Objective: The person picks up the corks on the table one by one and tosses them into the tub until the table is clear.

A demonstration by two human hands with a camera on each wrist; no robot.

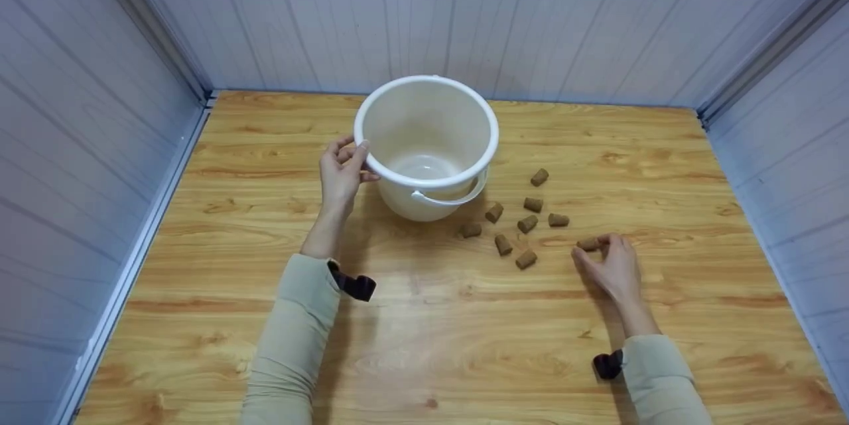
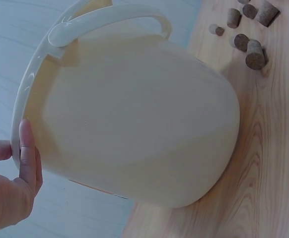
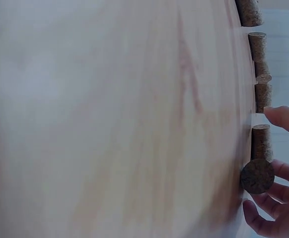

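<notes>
Right hand at a short brown cork cylinder; left hand steadies a white round plastic bucket.
Right hand (image 1: 613,272) — thumb and fingers spread about the cork cylinder (image 1: 587,244), thumb seen apart in the right wrist view; eight more brown corks (image 1: 527,224) lie to its left. Left hand (image 1: 341,173) pinches the rim of the bucket (image 1: 431,121), just right of it. For a sound grip, I judge: close thumb and fingertips evenly on the cork — it could roll. No brand, label or writing legible.
</notes>
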